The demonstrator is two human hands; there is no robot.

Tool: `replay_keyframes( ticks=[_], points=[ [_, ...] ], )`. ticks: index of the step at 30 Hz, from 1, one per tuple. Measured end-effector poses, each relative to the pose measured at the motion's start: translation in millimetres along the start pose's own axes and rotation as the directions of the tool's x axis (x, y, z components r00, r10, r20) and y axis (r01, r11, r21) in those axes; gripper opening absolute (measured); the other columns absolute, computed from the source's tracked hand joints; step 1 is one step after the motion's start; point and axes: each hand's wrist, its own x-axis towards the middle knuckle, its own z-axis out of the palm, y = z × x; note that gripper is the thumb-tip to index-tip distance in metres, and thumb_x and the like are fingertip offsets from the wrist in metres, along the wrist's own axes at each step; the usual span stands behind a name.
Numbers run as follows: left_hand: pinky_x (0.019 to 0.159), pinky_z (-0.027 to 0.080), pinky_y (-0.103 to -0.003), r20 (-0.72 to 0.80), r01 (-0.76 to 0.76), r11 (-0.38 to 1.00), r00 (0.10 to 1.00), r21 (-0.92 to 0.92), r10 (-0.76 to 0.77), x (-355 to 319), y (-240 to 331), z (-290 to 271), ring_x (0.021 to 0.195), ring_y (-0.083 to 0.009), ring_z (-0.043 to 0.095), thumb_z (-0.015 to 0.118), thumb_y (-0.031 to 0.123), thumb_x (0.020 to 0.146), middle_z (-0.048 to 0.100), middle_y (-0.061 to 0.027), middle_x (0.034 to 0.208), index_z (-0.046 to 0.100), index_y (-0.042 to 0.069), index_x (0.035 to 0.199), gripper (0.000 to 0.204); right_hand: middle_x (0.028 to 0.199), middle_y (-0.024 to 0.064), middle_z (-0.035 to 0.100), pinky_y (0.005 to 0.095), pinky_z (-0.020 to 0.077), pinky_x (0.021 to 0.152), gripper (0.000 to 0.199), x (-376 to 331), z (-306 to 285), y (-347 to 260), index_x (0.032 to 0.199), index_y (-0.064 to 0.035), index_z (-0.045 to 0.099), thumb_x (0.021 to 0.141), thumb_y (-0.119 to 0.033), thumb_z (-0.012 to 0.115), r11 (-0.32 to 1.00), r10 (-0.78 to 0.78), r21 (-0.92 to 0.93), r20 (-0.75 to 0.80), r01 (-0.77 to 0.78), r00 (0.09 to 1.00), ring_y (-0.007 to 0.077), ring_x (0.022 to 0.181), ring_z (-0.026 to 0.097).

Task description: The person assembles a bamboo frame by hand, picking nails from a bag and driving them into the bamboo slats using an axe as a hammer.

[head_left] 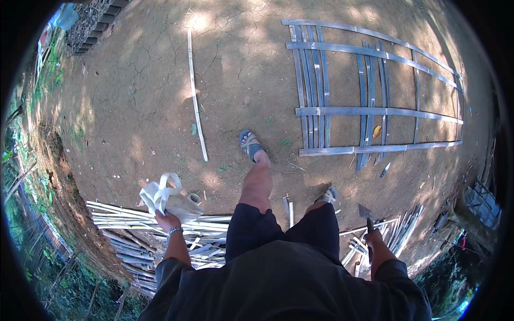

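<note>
My left hand (168, 221), with a bracelet at the wrist, grips a whitish cloth bag (184, 208) with looped handles. The bag hangs above a pile of split bamboo strips (126, 215). On the other side, my right hand (375, 238) is closed around a trowel (364, 211) with a dark handle and a grey, pointed blade. The blade points forward, away from me. Part of the handle is hidden by my fingers.
A lattice of bamboo slats (350, 111) lies on the ground at the far right. Near its front edge is a knife (385, 170). One long bamboo strip (195, 91) lies ahead. More strips (401, 235) lie beside my right arm. An earth bank (64, 176) edges the left.
</note>
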Motion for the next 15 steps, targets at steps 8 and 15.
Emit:
replay_keyframes(
  ticks=[8, 15],
  points=[
    [0.092, 0.049, -0.054, -0.196, -0.516, 0.853, 0.847, -0.073, 0.495, 202, 249, -32, 0.104, -0.0499, 0.064, 0.063, 0.011, 0.099, 0.069, -0.0296, 0.109, 0.065, -0.003, 0.121, 0.026, 0.121, 0.0302, 0.07, 0.0473, 0.0561, 0.097, 0.062, -29, 4, -150, 0.13, 0.0047, 0.056, 0.08, -0.023, 0.08, 0.964, -0.151, 0.221, -0.004, 0.148, 0.988, 0.0442, 0.116, 0.069],
    [0.094, 0.05, -0.052, -0.126, -0.79, 0.609, 0.613, -0.073, 0.78, 298, 558, -46, 0.109, -0.0481, 0.063, 0.063, 0.007, 0.098, 0.065, -0.0276, 0.115, 0.064, 0.001, 0.129, 0.032, 0.128, 0.0329, 0.067, 0.0481, 0.053, 0.105, 0.061, -70, -51, -302, 0.134, 0.0071, 0.049, 0.085, -0.023, 0.071, 0.899, -0.136, 0.436, 0.187, 0.042, 0.973, 0.0445, 0.122, 0.066]
  ],
)
